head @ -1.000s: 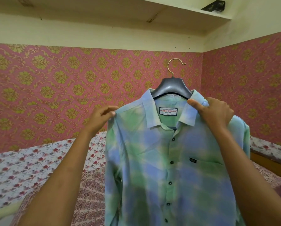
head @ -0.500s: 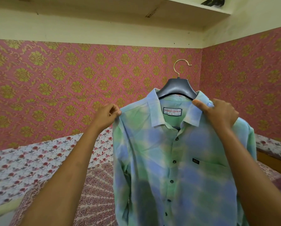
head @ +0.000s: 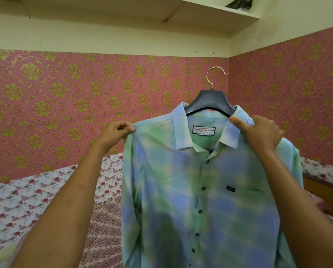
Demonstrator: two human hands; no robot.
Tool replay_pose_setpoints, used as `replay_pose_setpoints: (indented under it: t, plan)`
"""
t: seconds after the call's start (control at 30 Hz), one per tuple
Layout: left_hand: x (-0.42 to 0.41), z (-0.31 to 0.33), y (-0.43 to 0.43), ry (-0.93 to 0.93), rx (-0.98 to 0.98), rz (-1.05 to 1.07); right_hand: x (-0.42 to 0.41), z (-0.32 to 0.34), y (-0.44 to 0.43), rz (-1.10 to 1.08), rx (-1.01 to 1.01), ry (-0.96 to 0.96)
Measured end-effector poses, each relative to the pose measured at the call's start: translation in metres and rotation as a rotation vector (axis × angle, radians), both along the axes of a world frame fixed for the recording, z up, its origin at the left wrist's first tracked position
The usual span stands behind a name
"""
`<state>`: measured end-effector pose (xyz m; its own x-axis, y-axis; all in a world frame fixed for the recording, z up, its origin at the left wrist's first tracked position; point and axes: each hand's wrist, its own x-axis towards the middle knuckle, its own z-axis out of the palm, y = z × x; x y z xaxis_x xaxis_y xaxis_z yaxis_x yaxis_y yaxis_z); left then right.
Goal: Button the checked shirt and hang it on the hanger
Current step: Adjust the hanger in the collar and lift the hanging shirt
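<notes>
Squaring checked shirt [head: 181, 190] on hanger [head: 210, 101], ideally gently, pinching shoulder with left hand [head: 115, 134], gripping collar side with right hand [head: 258, 132].

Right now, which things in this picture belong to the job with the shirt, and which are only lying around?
Part of the job:
checked shirt, front closed below the collar
hanger, inside the collar
left hand, pinching one shoulder
right hand, gripping the other shoulder

Just lying about:
floral bedsheet
wall shelf
dark object on the shelf
patterned wallpaper
</notes>
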<state>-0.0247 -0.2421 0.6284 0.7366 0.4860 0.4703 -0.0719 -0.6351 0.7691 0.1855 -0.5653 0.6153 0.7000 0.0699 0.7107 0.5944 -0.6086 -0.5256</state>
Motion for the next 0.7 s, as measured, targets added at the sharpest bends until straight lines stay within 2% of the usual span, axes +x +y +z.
replay_pose_setpoints:
  t: [0.1, 0.27, 0.4, 0.6, 0.7]
  plan:
    - [0.002, -0.006, 0.0, -0.016, -0.022, 0.034, -0.001, -0.001, 0.002, 0.008, 0.013, -0.012]
    - [0.0, -0.008, -0.004, 0.28, 0.061, 0.063, -0.001, -0.008, 0.006, 0.002, -0.006, 0.005]
    - [-0.008, -0.009, -0.002, 0.441, 0.044, 0.031, -0.001, -0.009, 0.011, 0.009, -0.02, 0.008]
    - [-0.011, -0.015, 0.006, 0.408, -0.002, 0.054, 0.0, -0.009, 0.017, -0.03, -0.06, -0.062]
    - [-0.007, -0.01, 0.008, 0.618, 0.174, 0.101, -0.001, -0.011, 0.022, -0.061, -0.108, -0.113]
